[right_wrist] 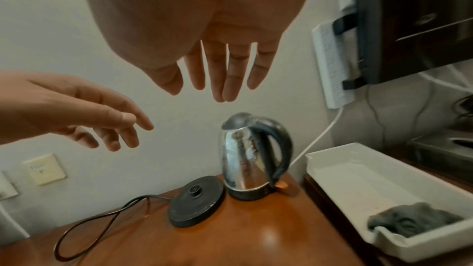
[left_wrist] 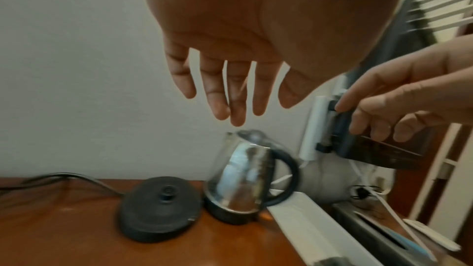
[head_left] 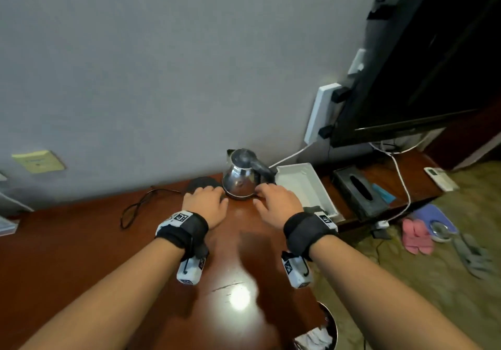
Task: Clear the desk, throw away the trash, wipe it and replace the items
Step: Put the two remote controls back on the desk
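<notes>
Head view: both bare forearms reach forward over the glossy reddish-brown wooden worktop (head_left: 81, 241), each wrist wrapped in a black strap.
Kettle: the shiny steel kettle with a black handle (head_left: 240, 177) stands upright at the back of the worktop by the grey wall, with its handle turned toward the right.
Base: the round black kettle base (head_left: 202, 182) lies flat just left of the kettle, which is off it. A thin black cord (head_left: 135, 205) loops away from the base to the left.
Left hand: the left hand (head_left: 205, 206) hovers palm down over the near edge of the base. Its fingers (left_wrist: 238, 92) are straight, slightly spread and hold nothing.
Right hand: the right hand (head_left: 276, 203) hovers palm down just in front of the kettle. Its fingers (right_wrist: 217, 72) are straight, loose and hold nothing.
Contact: in both wrist views the fingers are in the air above the kettle, apart from it.
Tray: a white rectangular plastic tray (head_left: 303, 184) lies just right of the kettle, with a crumpled grey cloth (right_wrist: 409, 221) in its near end.
Further right: a black tissue box (head_left: 357, 192) and a white remote control (head_left: 440, 177).
Wall: a white power strip (head_left: 321, 111) is mounted beside a black television (head_left: 420, 51).
Floor: a pair of pink slippers (head_left: 416, 235).
</notes>
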Demonstrator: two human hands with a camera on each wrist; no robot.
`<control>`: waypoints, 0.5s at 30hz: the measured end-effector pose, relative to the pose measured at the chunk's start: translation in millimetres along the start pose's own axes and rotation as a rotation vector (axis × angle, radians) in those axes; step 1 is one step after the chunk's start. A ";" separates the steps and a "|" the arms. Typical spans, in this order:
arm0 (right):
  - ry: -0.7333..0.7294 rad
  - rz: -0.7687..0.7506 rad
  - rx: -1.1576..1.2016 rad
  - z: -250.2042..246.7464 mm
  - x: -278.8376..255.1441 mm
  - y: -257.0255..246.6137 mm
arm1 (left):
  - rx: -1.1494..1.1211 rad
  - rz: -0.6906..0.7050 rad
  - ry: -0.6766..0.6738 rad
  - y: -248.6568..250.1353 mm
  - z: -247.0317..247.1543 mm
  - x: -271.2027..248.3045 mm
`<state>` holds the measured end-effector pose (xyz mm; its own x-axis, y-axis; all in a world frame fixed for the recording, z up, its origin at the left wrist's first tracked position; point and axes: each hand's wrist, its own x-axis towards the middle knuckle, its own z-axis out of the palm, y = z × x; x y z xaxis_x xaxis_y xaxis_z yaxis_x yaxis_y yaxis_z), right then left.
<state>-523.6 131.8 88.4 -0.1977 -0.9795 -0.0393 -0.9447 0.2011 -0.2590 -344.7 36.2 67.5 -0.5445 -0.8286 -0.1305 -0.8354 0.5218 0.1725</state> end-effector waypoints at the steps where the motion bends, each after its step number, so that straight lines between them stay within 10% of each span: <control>1: 0.015 0.017 0.008 -7.1 -18.6 15.3 | 0.007 0.019 0.001 24.2 0.8 -7.8; 15: 0.003 0.339 -0.025 -95.6 -254.6 266.6 | 0.007 0.294 -0.083 354.2 46.7 -82.4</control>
<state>-750.1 436.2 121.6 -0.5027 -0.8566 -0.1159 -0.8311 0.5158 -0.2078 -599.2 298.8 93.8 -0.7671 -0.6223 -0.1557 -0.6414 0.7386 0.2078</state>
